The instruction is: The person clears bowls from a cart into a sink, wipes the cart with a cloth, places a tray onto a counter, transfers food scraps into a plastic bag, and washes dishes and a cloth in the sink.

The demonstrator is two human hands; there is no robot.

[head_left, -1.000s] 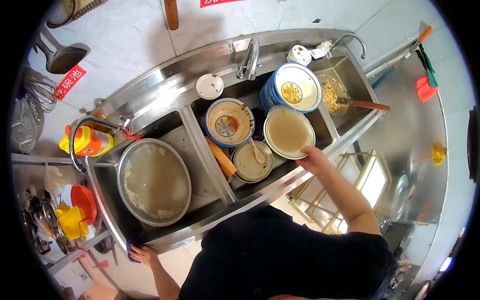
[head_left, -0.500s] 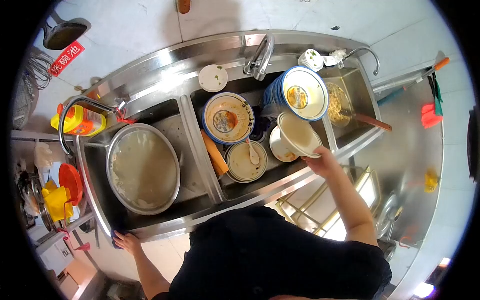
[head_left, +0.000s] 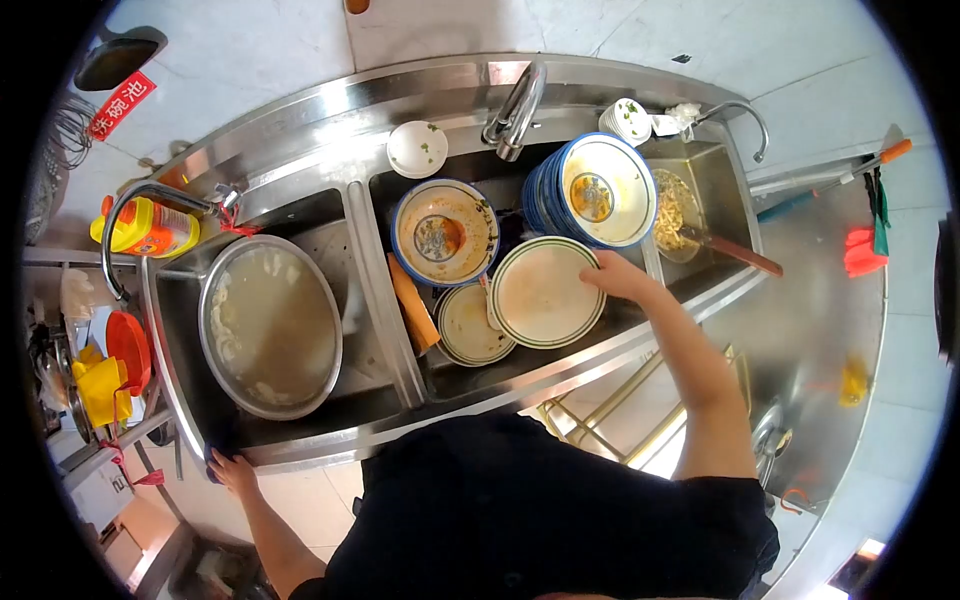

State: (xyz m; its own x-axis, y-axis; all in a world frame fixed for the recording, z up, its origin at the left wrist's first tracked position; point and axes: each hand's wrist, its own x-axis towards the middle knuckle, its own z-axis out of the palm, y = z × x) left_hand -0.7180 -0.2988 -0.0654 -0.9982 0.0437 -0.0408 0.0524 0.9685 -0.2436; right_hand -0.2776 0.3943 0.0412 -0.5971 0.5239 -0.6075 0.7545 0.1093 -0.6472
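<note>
My right hand grips the right rim of a white plate with dark green rings. The plate is held nearly level over the middle basin and partly covers a stack of similar plates. Behind it stand a dirty blue-rimmed bowl with orange residue and a tall stack of blue-rimmed bowls. My left hand rests at the sink's front left corner, fingers stretched over a dark blue patch that I cannot identify.
A large metal basin of cloudy water sits in the left sink. Food scraps and a brown-handled utensil lie in the right basin. An orange object leans by the divider. Faucets arch over the sink.
My right hand has moved left with the plate, which has gone from steeply tilted to nearly level, its face towards me. My left hand stays at the corner.
</note>
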